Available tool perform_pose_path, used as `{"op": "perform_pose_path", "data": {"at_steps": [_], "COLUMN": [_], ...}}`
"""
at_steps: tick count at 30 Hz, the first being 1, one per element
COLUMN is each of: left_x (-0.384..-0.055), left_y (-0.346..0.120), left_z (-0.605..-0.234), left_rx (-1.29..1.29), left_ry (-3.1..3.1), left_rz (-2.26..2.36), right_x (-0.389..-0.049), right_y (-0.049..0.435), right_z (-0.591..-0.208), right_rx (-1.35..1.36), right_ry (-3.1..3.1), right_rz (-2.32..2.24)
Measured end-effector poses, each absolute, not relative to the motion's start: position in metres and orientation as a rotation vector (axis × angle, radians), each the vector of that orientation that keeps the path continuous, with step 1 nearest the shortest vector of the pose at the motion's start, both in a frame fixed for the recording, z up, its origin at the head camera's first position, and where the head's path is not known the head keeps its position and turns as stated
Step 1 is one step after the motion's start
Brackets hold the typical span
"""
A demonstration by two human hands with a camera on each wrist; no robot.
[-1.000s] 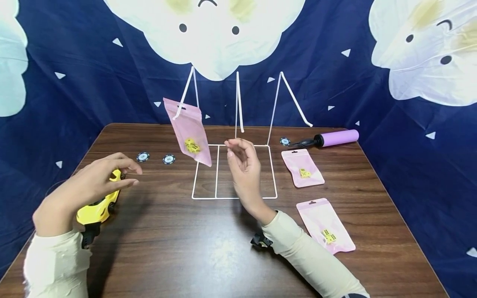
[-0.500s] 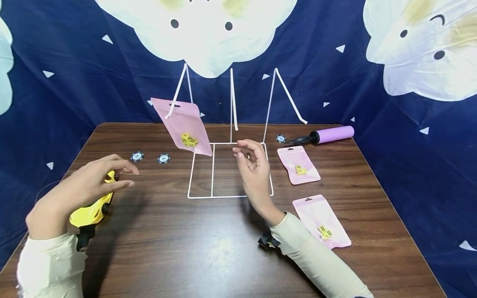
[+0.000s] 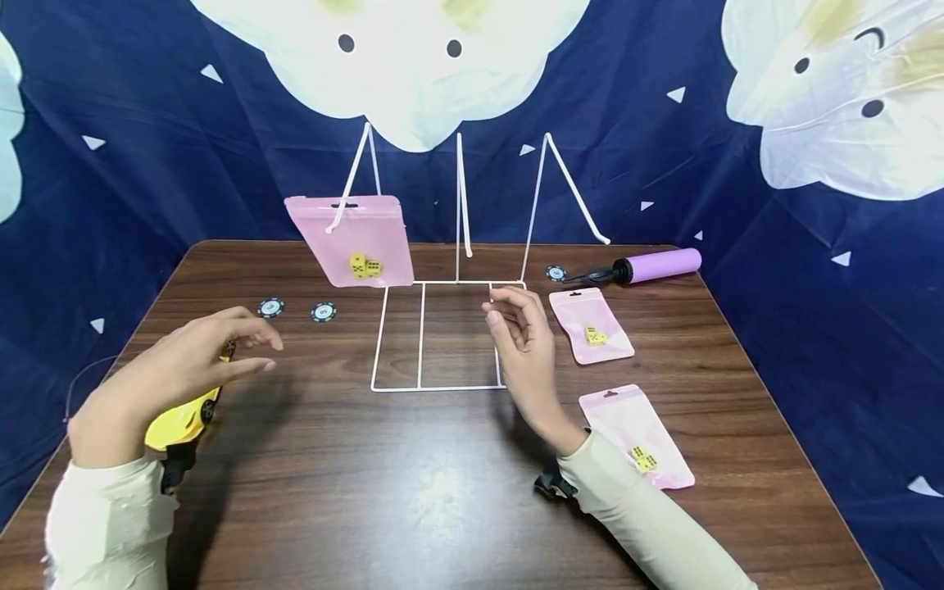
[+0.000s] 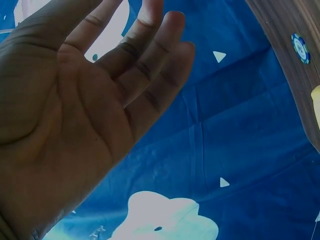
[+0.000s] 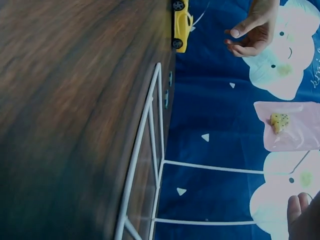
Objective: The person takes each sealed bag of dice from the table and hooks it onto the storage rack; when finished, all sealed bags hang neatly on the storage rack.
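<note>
A pink zip pouch (image 3: 376, 233) with yellow dice in it hangs by its slot from the left arm of a white wire rack (image 3: 420, 336). My right hand (image 3: 527, 356) hovers over the rack's right side, fingers loosely curled and nothing in them. To the left, my left hand (image 3: 188, 356) is raised above a yellow toy car (image 3: 177, 422), thumb and fingers apart; its bare palm fills much of the left wrist view. Two more pink pouches with dice lie on the table at right, a nearer pouch (image 3: 619, 418) and a farther pouch (image 3: 578, 311).
The rack's middle arm (image 3: 463, 197) and right arm (image 3: 578, 188) carry nothing. A purple hand pump (image 3: 664, 265) lies at the back right beside a poker chip (image 3: 555, 274). Two more chips, a left chip (image 3: 270, 308) and a right chip (image 3: 323, 312), lie left of the rack.
The hanging pouch has swung and turned to face forward more squarely. My right hand has moved right, away from it. The left hand stays almost in place.
</note>
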State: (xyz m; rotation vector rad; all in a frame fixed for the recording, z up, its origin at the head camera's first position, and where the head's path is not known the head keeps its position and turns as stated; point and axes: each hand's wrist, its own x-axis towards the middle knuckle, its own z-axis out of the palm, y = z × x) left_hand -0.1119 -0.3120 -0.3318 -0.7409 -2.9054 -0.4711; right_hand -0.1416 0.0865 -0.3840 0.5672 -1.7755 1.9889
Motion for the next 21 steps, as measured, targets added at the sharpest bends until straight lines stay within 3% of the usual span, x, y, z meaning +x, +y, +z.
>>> {"op": "perform_pose_path", "data": {"at_steps": [21], "left_x": [-0.125], "left_y": [-0.285], "left_z": [-0.343], "left_rx": [-0.917], "left_ry": [-2.958], "left_rz": [-0.591], "right_x": [-0.143], "right_y": [0.122], "right_z": [-0.392], "right_rx": [0.463], "right_ry": [-1.761], "right_rz": [2.011]}}
